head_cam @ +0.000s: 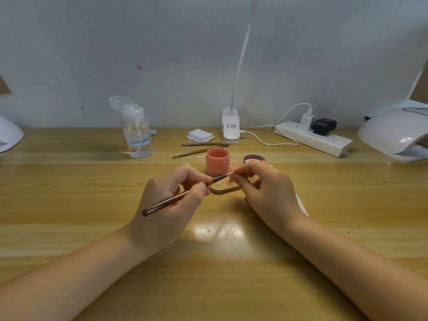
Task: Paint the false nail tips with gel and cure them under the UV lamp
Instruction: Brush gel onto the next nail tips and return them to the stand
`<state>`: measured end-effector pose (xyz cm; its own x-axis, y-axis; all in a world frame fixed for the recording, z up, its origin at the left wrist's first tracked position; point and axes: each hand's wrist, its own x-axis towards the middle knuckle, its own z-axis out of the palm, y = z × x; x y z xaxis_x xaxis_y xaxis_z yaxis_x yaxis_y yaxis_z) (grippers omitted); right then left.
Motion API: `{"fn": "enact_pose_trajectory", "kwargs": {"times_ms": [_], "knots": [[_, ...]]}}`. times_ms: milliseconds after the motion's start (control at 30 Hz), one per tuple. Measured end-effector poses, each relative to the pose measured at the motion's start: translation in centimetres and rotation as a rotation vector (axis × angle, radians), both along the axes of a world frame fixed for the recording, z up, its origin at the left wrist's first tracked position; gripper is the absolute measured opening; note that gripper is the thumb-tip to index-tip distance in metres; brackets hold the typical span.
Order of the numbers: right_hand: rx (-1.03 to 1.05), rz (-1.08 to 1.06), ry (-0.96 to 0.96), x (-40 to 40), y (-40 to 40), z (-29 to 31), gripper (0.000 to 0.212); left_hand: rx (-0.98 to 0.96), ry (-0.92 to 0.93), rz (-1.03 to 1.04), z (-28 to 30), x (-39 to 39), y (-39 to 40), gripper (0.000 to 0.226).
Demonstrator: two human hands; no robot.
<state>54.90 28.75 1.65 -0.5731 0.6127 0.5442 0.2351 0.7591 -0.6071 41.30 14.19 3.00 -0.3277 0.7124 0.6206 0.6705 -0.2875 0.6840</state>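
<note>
Hands come as two, meeting over the middle of the surface (92, 228). The left hand (169, 205) pinches one brush (176, 198) between thumb and curled fingers, its bristle end reaching across to the right hand (266, 195), whose fingertips pinch something small and pale pink, seemingly a nail tip (232, 174), though it is too small to be sure. Under and between the hands lies one small wooden holder (225, 188) with pale round studs. Just beyond the hands stand one open pink jar (217, 162) and, beside it toward the right, one dark lid (254, 158). Farther out from the jar lie two more thin tools (203, 148), roughly parallel, and one small stack of white pads (200, 136). Beyond the left hand stands one clear pump bottle (137, 133) with its cap flipped up. Straight ahead is one white clip lamp (230, 125) with a long thin neck, its cable running to one white power strip (312, 137) carrying two plugs. One white curing lamp (393, 133) sits far out past the right hand; another white object (9, 135) shows partly at the far left edge.

The surface is yellowish wood with a glossy reflection near the wrists. A plain pale wall (185, 54) stands behind it.
</note>
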Motion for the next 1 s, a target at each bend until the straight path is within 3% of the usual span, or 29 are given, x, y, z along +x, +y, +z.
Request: {"fn": "enact_pose_trajectory", "kwargs": {"times_ms": [633,1000], "knots": [[-0.005,-0.011,0.012,-0.05,-0.06,0.08,0.007,-0.013,0.03,-0.014,-0.24,0.24,0.15,0.015],[-0.07,0.014,0.019,0.04,-0.11,0.32,0.011,0.018,-0.139,-0.037,-0.61,0.01,0.28,0.023]]}}
